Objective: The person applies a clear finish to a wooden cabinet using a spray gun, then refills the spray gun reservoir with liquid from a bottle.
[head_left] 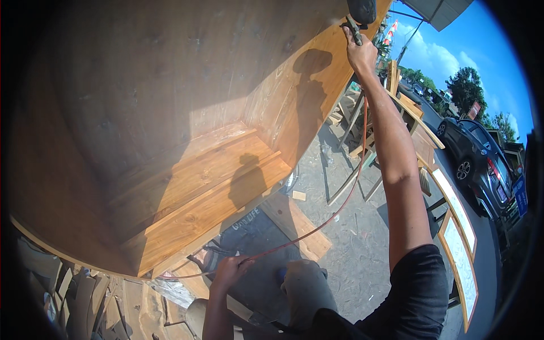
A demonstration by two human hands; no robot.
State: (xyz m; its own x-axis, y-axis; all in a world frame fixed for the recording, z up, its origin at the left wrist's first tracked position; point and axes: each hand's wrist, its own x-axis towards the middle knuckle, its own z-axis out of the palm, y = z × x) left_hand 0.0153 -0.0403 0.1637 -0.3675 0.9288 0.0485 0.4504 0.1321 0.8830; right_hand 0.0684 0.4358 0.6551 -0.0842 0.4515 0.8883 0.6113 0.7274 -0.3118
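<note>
"Black cup (pixel 362 9), at the far end of that spray gun (pixel 353 28): how many, and where?"

"One of each, at the far right edge of the cabinet (pixel 192 85). The right hand (pixel 362 54) has its fingers wrapped round the gun; whether the trigger is pressed, I cannot tell."

"Which way does it point?"

"Leftward, it seems, toward the brown wood. The grip's long axis runs near to far, its far end leaning left."

"And the left hand (pixel 230 272)?"

"Near, fingers closed round one red hose (pixel 320 228), which sags from beside the right arm (pixel 399 150) to the cabinet's near edge. Two shadows (pixel 313 85) fall on the boards."

"What about room?"

"The cabinet's right edge slants from far right toward the near middle. Wood scraps (pixel 107 309), too many to count, crowd its near left. To the right, grey ground (pixel 360 246) leaves space between the cabinet and two framed panels (pixel 460 266). Farther right stands one large dark car (pixel 476 156), beside the road."
</note>
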